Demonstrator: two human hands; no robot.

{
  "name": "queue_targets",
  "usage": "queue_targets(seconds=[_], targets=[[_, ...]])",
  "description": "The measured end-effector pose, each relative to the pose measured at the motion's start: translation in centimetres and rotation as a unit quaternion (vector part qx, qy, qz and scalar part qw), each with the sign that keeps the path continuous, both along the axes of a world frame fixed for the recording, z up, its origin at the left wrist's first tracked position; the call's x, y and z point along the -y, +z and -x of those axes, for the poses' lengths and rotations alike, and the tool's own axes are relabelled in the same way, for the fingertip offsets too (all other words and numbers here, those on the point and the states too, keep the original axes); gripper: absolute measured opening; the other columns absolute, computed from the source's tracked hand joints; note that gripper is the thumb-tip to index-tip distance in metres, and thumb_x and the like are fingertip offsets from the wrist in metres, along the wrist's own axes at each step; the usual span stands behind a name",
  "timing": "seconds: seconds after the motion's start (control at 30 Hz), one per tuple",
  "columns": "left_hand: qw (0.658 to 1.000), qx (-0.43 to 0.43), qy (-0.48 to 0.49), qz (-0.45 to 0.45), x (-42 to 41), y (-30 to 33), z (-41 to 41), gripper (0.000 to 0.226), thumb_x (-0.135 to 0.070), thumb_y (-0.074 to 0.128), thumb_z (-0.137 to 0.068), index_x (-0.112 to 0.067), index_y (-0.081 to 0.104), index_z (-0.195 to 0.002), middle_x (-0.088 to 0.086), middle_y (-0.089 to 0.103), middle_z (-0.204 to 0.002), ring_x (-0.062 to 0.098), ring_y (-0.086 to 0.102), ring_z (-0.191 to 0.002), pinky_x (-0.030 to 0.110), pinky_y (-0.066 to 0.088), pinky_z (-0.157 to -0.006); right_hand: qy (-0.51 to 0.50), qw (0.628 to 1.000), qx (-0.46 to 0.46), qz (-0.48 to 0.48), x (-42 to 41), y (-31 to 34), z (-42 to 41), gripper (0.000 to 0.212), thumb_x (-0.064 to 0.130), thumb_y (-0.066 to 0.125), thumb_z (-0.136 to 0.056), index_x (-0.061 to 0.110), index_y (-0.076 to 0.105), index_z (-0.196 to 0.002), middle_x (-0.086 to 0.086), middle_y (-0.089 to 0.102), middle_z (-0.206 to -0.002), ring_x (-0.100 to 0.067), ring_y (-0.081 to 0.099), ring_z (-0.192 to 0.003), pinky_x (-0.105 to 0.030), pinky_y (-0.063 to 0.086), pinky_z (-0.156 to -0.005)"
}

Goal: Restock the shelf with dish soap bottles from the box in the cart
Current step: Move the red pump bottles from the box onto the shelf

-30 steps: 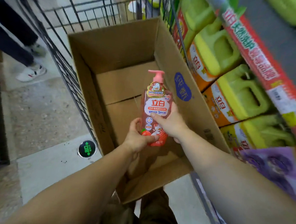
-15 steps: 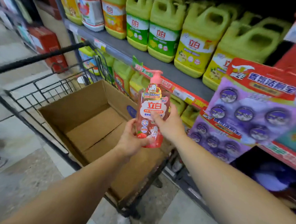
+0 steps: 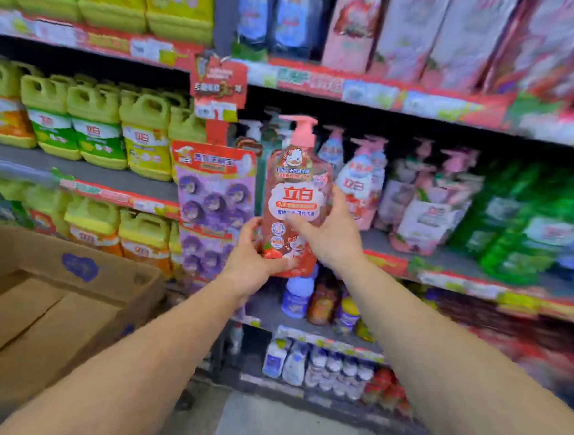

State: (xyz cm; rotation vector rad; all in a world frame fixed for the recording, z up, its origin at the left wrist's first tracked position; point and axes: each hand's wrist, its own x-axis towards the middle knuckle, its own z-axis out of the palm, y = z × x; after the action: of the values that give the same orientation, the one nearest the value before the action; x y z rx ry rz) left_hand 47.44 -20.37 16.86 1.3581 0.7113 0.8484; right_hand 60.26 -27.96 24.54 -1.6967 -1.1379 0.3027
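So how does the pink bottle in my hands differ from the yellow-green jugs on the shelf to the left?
The pink pump bottle is slim with a pump top; the yellow-green jugs are squat with moulded handles. The bottle is held up in both hands; the jugs stand in rows on the shelf. Both carry the same red logo.

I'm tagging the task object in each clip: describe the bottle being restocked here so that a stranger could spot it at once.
Look at the middle shelf, right of the yellow jugs. In front of its row of pump bottles, both hands hold up one bottle: left hand at its base, right hand on its side. It alone is off the shelf, sharp, pink-pumped with a red label.
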Motion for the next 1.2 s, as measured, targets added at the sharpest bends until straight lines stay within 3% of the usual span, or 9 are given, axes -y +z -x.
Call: queue_targets(seconds=[0.07, 0.17, 0.37, 0.43, 0.53, 0.63, 0.8, 1.03, 1.2], targets=[[0.999, 0.013, -0.039, -0.015, 3.0, 2.4, -4.4, 0.097, 0.001, 0.088, -0.06, -0.019, 0.035, -0.138, 0.012, 0.067, -0.119, 0.026, 0.068, -0.103, 0.047, 0.052, -0.096, -0.043, 0.999, 0.013, -0.009, 3.9, 2.1, -3.8, 0.069, 0.023, 0.079, -0.079, 0.019, 0.037, -0.134, 0.022, 0.059, -0.101, 0.01, 0.059, -0.088, -0.003, 0.043, -0.08], [0.994, 0.022, -0.09, -0.059, 6.7, 6.1, -10.3, 0.098, -0.004, 0.089, -0.06, -0.027, 0.035, -0.137, 0.004, 0.064, -0.119, 0.021, 0.065, -0.107, 0.045, 0.051, -0.099, -0.096, 0.994, 0.025, -0.044, 8.8, 5.4, -8.4, 0.088, 0.037, 0.081, -0.071, 0.021, 0.033, -0.143, 0.011, 0.065, -0.119, -0.008, 0.063, -0.107, -0.032, 0.048, -0.099], [0.978, 0.04, -0.167, -0.119, 10.5, 12.4, -19.0, 0.087, -0.022, 0.093, -0.054, -0.04, 0.04, -0.12, 0.005, 0.065, -0.12, 0.02, 0.067, -0.103, 0.044, 0.056, -0.089, -0.187, 0.977, 0.061, -0.083, 14.5, 10.9, -15.8, 0.087, 0.043, 0.08, -0.071, 0.026, 0.033, -0.142, 0.013, 0.066, -0.117, -0.01, 0.063, -0.109, -0.036, 0.05, -0.096], [0.972, 0.034, -0.172, -0.153, 10.6, 14.5, -21.3, 0.092, -0.034, 0.092, -0.046, -0.041, 0.041, -0.122, 0.001, 0.064, -0.12, 0.019, 0.065, -0.109, 0.045, 0.055, -0.092, -0.2, 0.973, 0.067, -0.097, 15.4, 12.8, -17.7, 0.077, 0.041, 0.079, -0.075, 0.029, 0.036, -0.137, 0.015, 0.066, -0.109, -0.007, 0.064, -0.102, -0.027, 0.051, -0.086], [0.963, 0.046, -0.176, -0.2, 10.3, 17.8, -24.7, 0.083, -0.018, 0.09, -0.064, -0.032, 0.039, -0.129, -0.007, 0.066, -0.106, 0.009, 0.067, -0.096, 0.036, 0.058, -0.086, -0.207, 0.966, 0.09, -0.125, 16.0, 15.9, -20.6, 0.079, 0.037, 0.078, -0.078, 0.032, 0.031, -0.141, 0.017, 0.062, -0.105, -0.003, 0.061, -0.096, -0.015, 0.044, -0.076], [0.951, 0.053, -0.177, -0.249, 9.6, 21.6, -28.0, 0.089, -0.022, 0.09, -0.063, -0.032, 0.036, -0.134, -0.004, 0.068, -0.111, 0.012, 0.068, -0.098, 0.037, 0.055, -0.091, -0.219, 0.958, 0.104, -0.157, 15.7, 19.2, -23.7, 0.083, 0.045, 0.08, -0.073, 0.027, 0.035, -0.141, 0.016, 0.063, -0.115, -0.006, 0.06, -0.106, -0.031, 0.05, -0.092], [0.934, 0.034, -0.147, -0.324, 9.0, 26.9, -33.8, 0.105, -0.036, 0.09, -0.06, -0.028, 0.031, -0.146, -0.005, 0.056, -0.134, 0.015, 0.059, -0.115, 0.038, 0.048, -0.101, -0.219, 0.952, 0.109, -0.187, 15.4, 23.9, -28.5, 0.086, 0.052, 0.08, -0.067, 0.032, 0.036, -0.137, 0.013, 0.066, -0.115, -0.015, 0.068, -0.101, -0.044, 0.055, -0.09], [0.918, 0.016, -0.157, -0.364, 9.8, 30.7, -40.3, 0.094, -0.026, 0.083, -0.075, -0.021, 0.026, -0.15, -0.011, 0.05, -0.128, 0.01, 0.05, -0.113, 0.025, 0.041, -0.095, -0.246, 0.939, 0.123, -0.207, 16.9, 26.8, -33.5, 0.081, 0.035, 0.072, -0.085, 0.02, 0.025, -0.149, 0.017, 0.045, -0.111, -0.002, 0.046, -0.103, -0.02, 0.038, -0.083], [0.929, -0.011, -0.11, -0.353, 9.8, 30.9, -44.1, 0.102, -0.03, 0.084, -0.074, -0.025, 0.021, -0.154, -0.004, 0.048, -0.142, 0.019, 0.051, -0.127, 0.036, 0.043, -0.105, -0.231, 0.943, 0.128, -0.203, 16.3, 27.5, -37.8, 0.084, 0.037, 0.074, -0.083, 0.021, 0.025, -0.149, 0.012, 0.051, -0.122, -0.009, 0.051, -0.113, -0.024, 0.039, -0.086]])
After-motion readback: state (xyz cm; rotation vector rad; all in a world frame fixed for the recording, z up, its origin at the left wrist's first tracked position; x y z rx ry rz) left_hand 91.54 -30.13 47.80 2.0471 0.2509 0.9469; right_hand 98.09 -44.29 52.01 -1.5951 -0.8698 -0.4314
